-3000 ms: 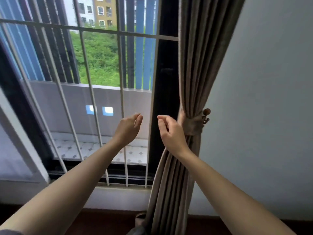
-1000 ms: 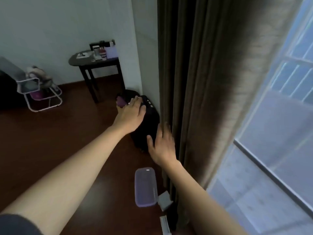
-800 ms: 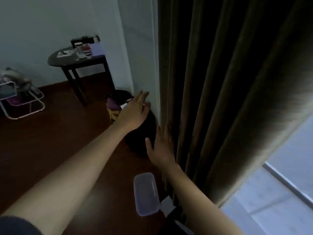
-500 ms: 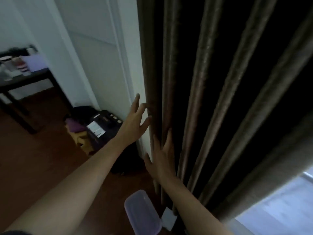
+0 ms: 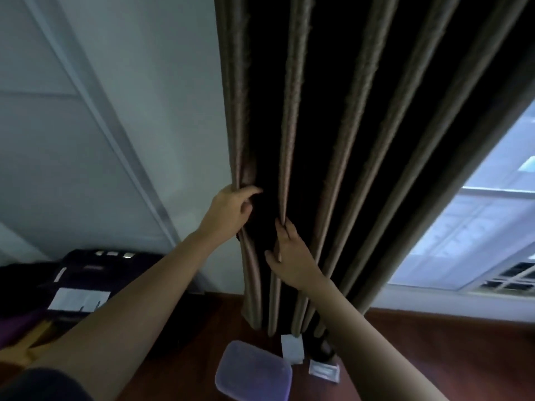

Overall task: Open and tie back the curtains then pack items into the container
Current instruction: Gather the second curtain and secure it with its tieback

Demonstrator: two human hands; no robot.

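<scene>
Brown pleated curtain (image 5: 356,140) hangs untied from above frame to the dark wooden floor (image 5: 434,357), covering the left part of the window (image 5: 474,241); daylight shows at its right edge only. Left hand (image 5: 228,215) is closed around the curtain's outermost left fold, fingers curled over the front of the fabric, beside the white wall (image 5: 115,140). Right hand (image 5: 289,256) lies lower and just to the right; fingers extended and held together against the second fold, thumb apart; whether it pinches the fabric or only presses on it cannot be told. The two hands are near each other, not touching.

Clear plastic container (image 5: 253,371) lies on the floor below the curtain hem, between the forearms; a small white item (image 5: 291,348) and a flat packet (image 5: 323,371) lie just right of it, details too blurred to identify. A dark bag (image 5: 95,273) with a white label stands at lower left against the wall.
</scene>
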